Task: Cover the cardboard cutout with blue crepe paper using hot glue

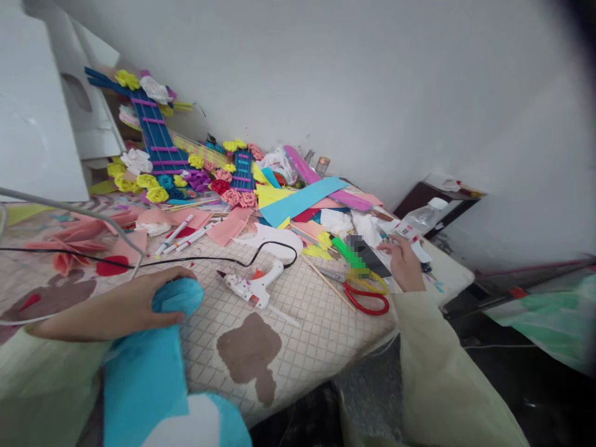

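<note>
My left hand is closed around a round, gathered piece of blue crepe paper at the table's left front. Below that hand hangs a wider blue paper strip, beside a blue and white piece at the bottom edge. On the far right, my right hand has its fingers curled and pinched near a clear plastic bottle; whatever lies between the fingertips is unclear. Close to it are a dark phone-like slab and red and yellow handled scissors. A white glue gun lies mid-table.
Paper guitar shapes with paper flowers lean at the back left. A black cord crosses the table. White markers, a wooden stick and a long blue strip lie among scraps. A dark box stands back right.
</note>
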The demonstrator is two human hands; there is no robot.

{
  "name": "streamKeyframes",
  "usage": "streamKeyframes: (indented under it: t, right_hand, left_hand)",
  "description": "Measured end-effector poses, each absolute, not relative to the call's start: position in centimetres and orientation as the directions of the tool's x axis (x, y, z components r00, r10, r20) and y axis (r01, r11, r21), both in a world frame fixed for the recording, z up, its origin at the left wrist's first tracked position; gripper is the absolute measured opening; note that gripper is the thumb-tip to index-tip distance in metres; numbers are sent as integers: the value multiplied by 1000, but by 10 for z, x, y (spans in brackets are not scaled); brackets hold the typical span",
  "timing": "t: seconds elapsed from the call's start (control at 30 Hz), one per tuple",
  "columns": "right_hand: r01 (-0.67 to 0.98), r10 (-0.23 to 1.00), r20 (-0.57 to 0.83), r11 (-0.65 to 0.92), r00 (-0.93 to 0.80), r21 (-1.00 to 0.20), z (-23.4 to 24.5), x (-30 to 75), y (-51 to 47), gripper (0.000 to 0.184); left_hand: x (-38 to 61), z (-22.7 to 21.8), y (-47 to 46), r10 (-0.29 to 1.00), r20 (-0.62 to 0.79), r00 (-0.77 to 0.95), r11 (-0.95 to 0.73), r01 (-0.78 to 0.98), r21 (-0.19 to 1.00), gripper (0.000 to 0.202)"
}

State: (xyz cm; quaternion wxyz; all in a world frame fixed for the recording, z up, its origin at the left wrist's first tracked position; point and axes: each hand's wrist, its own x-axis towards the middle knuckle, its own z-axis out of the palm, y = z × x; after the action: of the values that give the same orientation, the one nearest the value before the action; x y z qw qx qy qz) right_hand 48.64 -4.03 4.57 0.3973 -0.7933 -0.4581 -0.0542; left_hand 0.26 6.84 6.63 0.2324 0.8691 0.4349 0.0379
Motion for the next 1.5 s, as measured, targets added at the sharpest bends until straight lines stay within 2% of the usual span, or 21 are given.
streamKeyframes:
  t: [0.1, 0.17, 0.27, 0.33, 0.43, 0.5, 0.57, 0.67, 0.77, 0.9, 1.5]
  right_hand:
    - [672, 605, 504, -73, 617, -737, 70, 453, -50, 27]
    - [549, 698, 429, 61, 573, -833, 82, 414, -56, 19]
    - [422, 927, 238, 100, 290, -901, 89, 342, -60, 21]
    - [421, 996, 94, 81, 9, -903, 87, 298, -57, 22]
    - [510, 950, -52, 118, -307, -852, 81, 249, -38, 23]
    - [558, 901, -105, 166, -421, -813, 75, 228, -18, 25]
    - [580, 884, -129, 178, -448, -795, 69, 213, 3, 29]
    - [574, 878, -208, 89, -431, -814, 57, 199, 23, 36]
    - [464, 822, -303, -54, -482, -884, 45, 195, 30, 36]
    - [359, 776, -340, -157, -532, -920, 35, 192, 29, 30]
    - [323, 758, -350, -193, -550, -926, 31, 191, 24, 19]
  left_hand:
    - [1, 65, 69, 772, -139, 620, -511, 735, 446, 54]
    - [2, 67, 68, 778, -134, 614, -506, 739, 445, 54]
    - [3, 71, 66, 760, -136, 636, -529, 727, 438, 51]
    - [4, 73, 66, 722, -156, 674, -561, 702, 438, 53]
    - [4, 72, 66, 709, -181, 681, -560, 701, 442, 63]
    - [4, 71, 66, 681, -163, 714, -589, 667, 456, 58]
    - [5, 72, 65, 670, -171, 723, -595, 660, 460, 54]
    - [8, 74, 63, 669, -189, 719, -589, 668, 454, 52]
    - [9, 75, 63, 669, -207, 714, -583, 676, 450, 51]
    - [9, 73, 64, 663, -205, 720, -589, 671, 451, 52]
    - [10, 74, 63, 647, -269, 713, -572, 688, 446, 57]
